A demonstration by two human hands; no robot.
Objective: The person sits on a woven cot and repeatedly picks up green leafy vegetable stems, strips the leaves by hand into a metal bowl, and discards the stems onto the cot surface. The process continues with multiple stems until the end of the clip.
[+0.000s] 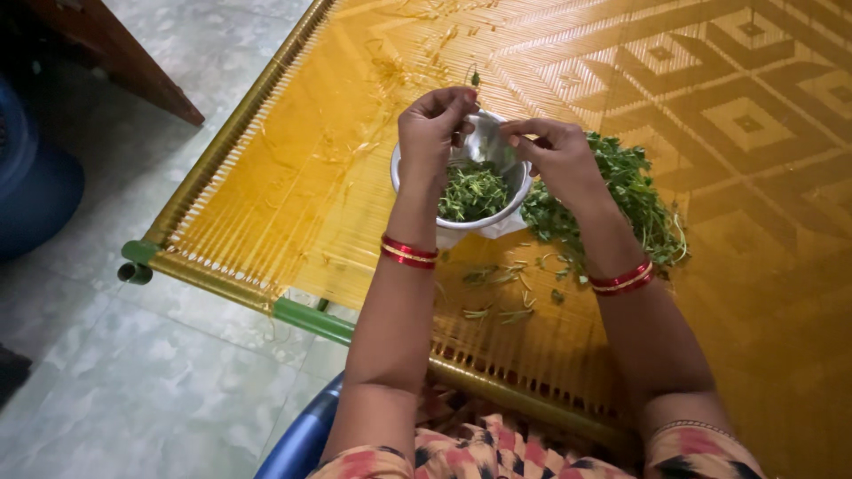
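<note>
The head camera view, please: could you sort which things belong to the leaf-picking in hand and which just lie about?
In use: left hand pinching a sprig; right hand; steel bowl of picked leaves; herb pile; woven cot.

Lying about: blue chair; blue drum; scattered stems.

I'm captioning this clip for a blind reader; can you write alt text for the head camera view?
Two hands work above a small round steel bowl of picked green leaves: the left hand pinches a tiny leafy sprig, the right hand hovers beside it. A heap of green leafy stems lies right of the bowl on a yellow woven cot.
</note>
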